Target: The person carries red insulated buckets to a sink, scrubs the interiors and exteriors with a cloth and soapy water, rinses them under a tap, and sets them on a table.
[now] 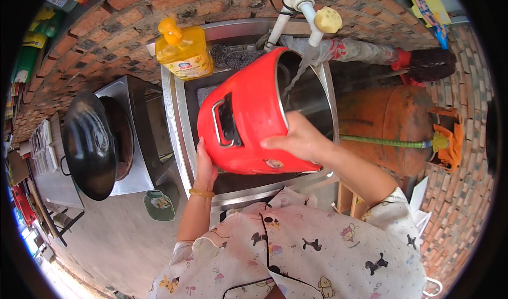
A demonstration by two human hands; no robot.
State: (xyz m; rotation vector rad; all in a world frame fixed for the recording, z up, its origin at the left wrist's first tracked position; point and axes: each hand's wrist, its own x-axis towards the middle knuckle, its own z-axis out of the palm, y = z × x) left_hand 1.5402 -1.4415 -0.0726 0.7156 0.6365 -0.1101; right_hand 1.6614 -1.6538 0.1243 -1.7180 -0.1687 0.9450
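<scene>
A red metal pot (254, 112) with a steel rim and a folding wire handle is tilted on its side over a stainless-steel sink (177, 132), its mouth facing right. My left hand (205, 166) supports its base end from the near left. At the rim, my right hand (303, 138) grips the wall, thumb outside and fingers over the edge. Water (297, 74) streams from a white plastic tap (315, 39) into the mouth. Most of the pot's inside is hidden.
Yellow dish soap (184, 55) and steel-wool scourers (234, 57) sit along the sink's back. An orange gas cylinder (389, 128) with a green hose (381, 141) stands right. At left, a black wok (89, 148) leans on a steel stove (137, 140); a green dustpan (158, 207) lies below.
</scene>
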